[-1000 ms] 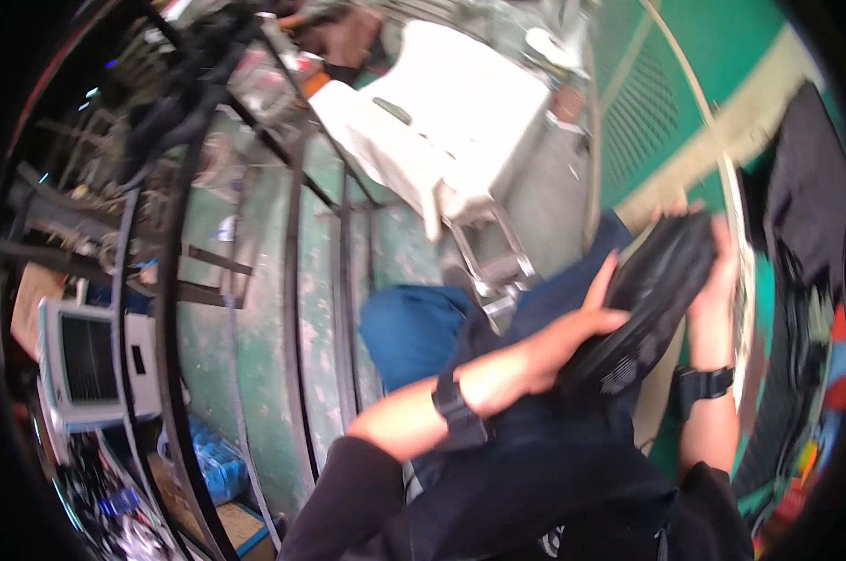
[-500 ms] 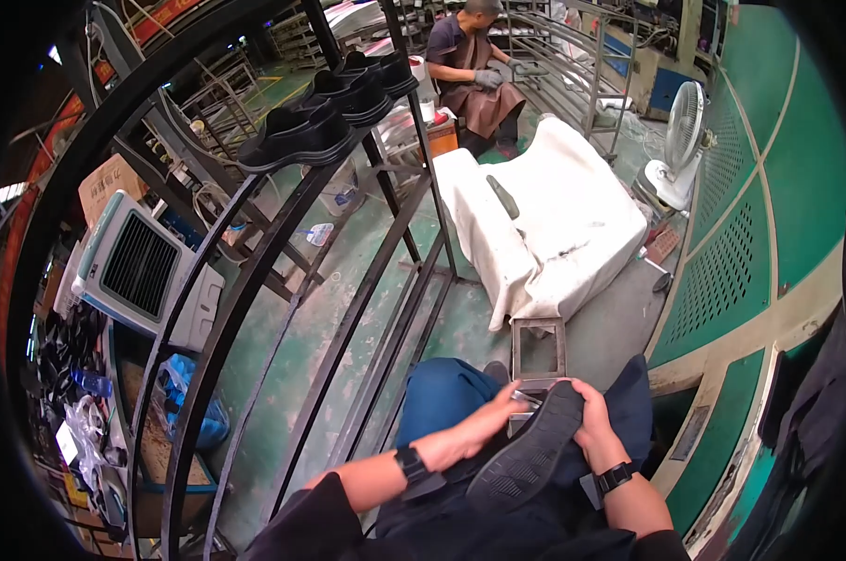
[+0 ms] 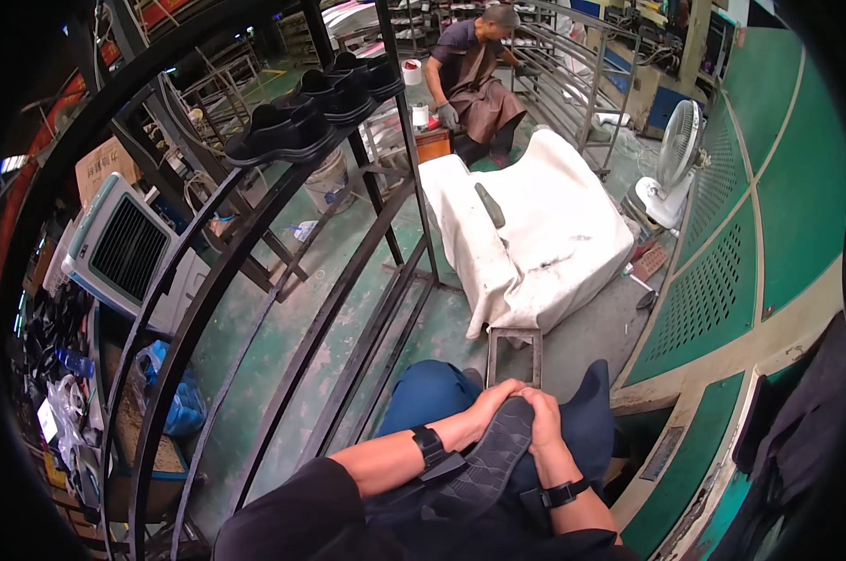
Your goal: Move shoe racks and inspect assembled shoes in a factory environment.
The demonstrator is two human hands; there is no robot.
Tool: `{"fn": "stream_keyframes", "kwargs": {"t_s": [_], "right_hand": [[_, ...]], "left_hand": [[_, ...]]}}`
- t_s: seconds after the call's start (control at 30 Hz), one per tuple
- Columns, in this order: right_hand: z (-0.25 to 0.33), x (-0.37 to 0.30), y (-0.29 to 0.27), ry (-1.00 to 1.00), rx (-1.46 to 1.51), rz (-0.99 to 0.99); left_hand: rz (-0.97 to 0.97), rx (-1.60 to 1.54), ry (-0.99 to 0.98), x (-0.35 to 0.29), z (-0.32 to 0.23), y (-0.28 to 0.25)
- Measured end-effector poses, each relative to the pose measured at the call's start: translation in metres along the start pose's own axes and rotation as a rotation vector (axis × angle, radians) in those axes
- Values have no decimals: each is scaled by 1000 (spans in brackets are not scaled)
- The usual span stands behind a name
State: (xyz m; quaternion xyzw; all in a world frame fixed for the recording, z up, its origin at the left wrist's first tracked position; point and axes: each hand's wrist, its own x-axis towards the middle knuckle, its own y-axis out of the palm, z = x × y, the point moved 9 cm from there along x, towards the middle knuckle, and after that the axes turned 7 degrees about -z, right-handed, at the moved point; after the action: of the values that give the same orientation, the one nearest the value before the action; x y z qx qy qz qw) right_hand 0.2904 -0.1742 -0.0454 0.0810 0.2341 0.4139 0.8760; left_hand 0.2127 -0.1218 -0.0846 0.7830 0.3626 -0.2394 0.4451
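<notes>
I hold a dark grey shoe (image 3: 484,460) sole up over my lap, its ridged tread facing me. My left hand (image 3: 494,398) grips the toe end from the left. My right hand (image 3: 542,417) clasps the same end from the right, fingers curled over the edge. Both wrists wear black bands. My knees in blue trousers (image 3: 423,397) lie just beyond the shoe.
A black metal rack (image 3: 283,224) arcs across the left, with several black shoes (image 3: 283,131) on its top rail. A white-draped block (image 3: 535,234) and a small metal stand (image 3: 514,351) sit ahead. A seated person (image 3: 474,70) works beyond. A fan (image 3: 675,159) stands at right, an air cooler (image 3: 124,248) at left.
The view has tilted from sideways to level. The shoe came down from the upper right to my lap, with both hands closing on its toe end.
</notes>
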Motion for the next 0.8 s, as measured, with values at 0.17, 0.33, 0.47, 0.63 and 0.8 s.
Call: {"fn": "stream_keyframes", "kwargs": {"t_s": [0.17,0.33,0.47,0.63,0.8], "right_hand": [[24,-22,19,-65,4,-4],[59,-42,41,-255,-78,100],[57,-37,40,-151,-32,138],[39,10,-2,142,295,31],[11,25,-2,358,321,-110]], "left_hand": [[23,3,104,-27,-7,0],[-14,-5,228,-41,-17,-4],[-30,14,57,-48,-12,-1],[-80,205,127,-97,12,-34],[19,-262,-280,-172,40,0]]}}
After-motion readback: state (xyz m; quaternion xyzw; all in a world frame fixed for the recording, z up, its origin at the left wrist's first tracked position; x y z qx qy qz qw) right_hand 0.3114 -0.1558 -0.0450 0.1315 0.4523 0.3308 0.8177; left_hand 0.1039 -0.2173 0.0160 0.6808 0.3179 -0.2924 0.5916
